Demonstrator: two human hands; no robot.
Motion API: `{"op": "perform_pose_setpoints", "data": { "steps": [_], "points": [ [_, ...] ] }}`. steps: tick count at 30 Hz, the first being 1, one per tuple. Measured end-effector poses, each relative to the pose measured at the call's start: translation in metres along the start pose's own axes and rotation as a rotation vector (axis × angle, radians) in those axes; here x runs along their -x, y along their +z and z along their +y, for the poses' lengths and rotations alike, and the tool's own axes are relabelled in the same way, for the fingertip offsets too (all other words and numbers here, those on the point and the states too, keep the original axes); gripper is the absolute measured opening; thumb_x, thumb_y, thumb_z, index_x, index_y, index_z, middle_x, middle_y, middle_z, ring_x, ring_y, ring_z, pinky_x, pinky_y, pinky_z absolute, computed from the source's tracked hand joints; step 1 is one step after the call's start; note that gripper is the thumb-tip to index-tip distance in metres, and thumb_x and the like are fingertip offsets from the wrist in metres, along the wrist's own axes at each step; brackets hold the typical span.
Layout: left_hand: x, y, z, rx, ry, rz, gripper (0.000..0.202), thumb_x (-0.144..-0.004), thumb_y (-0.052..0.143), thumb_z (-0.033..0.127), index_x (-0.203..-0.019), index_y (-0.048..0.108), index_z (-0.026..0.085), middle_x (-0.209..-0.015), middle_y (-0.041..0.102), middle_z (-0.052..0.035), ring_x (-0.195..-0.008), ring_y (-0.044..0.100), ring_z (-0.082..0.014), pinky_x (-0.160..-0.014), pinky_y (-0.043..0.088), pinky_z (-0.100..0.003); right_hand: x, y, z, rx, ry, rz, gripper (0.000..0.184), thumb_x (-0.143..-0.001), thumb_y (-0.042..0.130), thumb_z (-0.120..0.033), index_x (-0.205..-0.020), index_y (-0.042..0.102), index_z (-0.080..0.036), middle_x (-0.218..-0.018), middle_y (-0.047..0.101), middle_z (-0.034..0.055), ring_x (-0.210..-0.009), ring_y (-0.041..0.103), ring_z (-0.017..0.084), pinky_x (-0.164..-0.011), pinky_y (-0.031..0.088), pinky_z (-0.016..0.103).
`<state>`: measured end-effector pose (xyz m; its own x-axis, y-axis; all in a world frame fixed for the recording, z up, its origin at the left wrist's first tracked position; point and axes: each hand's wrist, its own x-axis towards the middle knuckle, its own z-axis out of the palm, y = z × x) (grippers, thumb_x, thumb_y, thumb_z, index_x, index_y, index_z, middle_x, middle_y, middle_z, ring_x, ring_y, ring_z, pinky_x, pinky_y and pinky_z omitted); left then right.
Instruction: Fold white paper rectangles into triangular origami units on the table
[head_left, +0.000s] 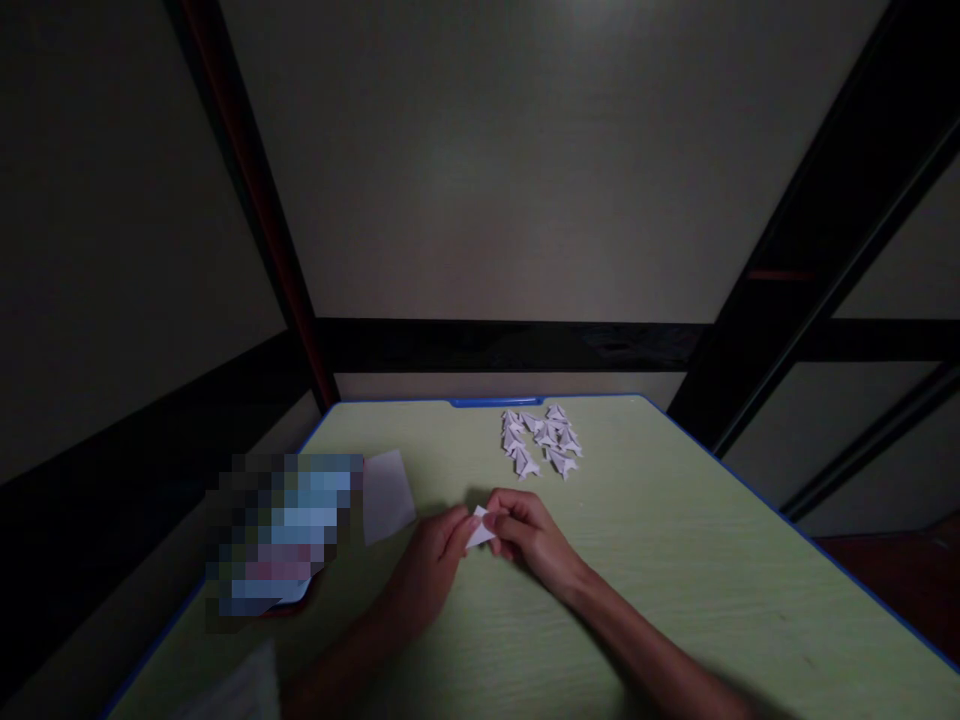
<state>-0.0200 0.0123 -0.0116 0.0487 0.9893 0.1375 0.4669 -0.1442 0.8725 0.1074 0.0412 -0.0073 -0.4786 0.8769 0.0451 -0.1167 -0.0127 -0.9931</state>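
Note:
Between my two hands, just above the table, is a small folded piece of white paper point(480, 530) with a pointed top. My left hand point(439, 545) pinches its left edge between thumb and fingers. From the other side my right hand point(525, 525) grips it, the thumb pressed on its face. The fingers cover much of the paper, so its full shape is hidden. Beyond my hands lies a group of several small folded paper figures point(547, 432), pointed and white, set close together.
A flat white sheet of paper point(388, 497) lies left of my hands. Beside it, at the table's left edge, a blurred-out object point(289, 540) leans or lies. The pale green table point(675, 560) has a blue rim and stands against a wall point(510, 200).

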Motion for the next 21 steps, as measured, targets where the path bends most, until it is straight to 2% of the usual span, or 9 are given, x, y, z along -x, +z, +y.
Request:
{"op": "perform_pose_setpoints", "data": {
  "steps": [6,11,14,17,21],
  "points": [
    [0.007,-0.001,0.004,0.154,0.039,-0.183,0.024,-0.075,0.037,0.032,-0.066,0.053,0.017,-0.055,0.047,0.0024,-0.052,0.041,-0.0107,-0.046,0.031,-0.019,0.001,-0.003,-0.004,0.026,0.05,-0.086,0.02,-0.064,0.05,-0.03,-0.052,0.045,-0.015,-0.042,0.037,-0.0071,-0.037,0.029,0.004,-0.036,0.02,0.017],
    [0.006,-0.003,0.001,0.277,-0.025,-0.33,0.022,-0.076,0.035,0.032,-0.067,0.048,0.016,-0.043,0.034,0.0071,-0.038,0.03,-0.0069,-0.039,0.025,-0.019,0.002,-0.003,-0.004,0.081,0.006,-0.117,0.024,-0.067,0.049,-0.035,-0.056,0.045,-0.014,-0.044,0.034,-0.0073,-0.039,0.026,0.004,-0.037,0.018,0.017],
    [0.003,-0.001,-0.003,0.289,-0.038,-0.333,0.023,-0.075,0.033,0.034,-0.065,0.044,0.016,-0.046,0.036,0.0067,-0.039,0.032,-0.0068,-0.038,0.026,-0.018,0.003,0.0,-0.002,0.113,-0.049,-0.089,0.028,-0.069,0.048,-0.038,-0.055,0.041,-0.015,-0.045,0.034,-0.007,-0.04,0.027,0.004,-0.038,0.019,0.017],
    [0.001,0.0,-0.002,0.279,0.03,-0.31,0.025,-0.075,0.032,0.034,-0.058,0.04,0.017,-0.046,0.034,0.0065,-0.041,0.033,-0.0077,-0.041,0.028,-0.019,0.005,0.004,-0.001,0.113,-0.095,-0.052,0.032,-0.069,0.048,-0.041,-0.053,0.037,-0.016,-0.045,0.034,-0.0069,-0.04,0.029,0.005,-0.039,0.021,0.017],
    [0.002,-0.003,0.007,0.202,0.097,-0.263,0.03,-0.076,0.031,0.033,-0.05,0.035,0.018,-0.047,0.035,0.0047,-0.048,0.037,-0.0097,-0.05,0.029,-0.022,0.007,0.009,-0.003,0.03,-0.135,-0.083,0.03,-0.073,0.043,-0.041,-0.057,0.037,-0.017,-0.043,0.037,-0.0067,-0.04,0.038,0.007,-0.04,0.026,0.018]
  ]
}}
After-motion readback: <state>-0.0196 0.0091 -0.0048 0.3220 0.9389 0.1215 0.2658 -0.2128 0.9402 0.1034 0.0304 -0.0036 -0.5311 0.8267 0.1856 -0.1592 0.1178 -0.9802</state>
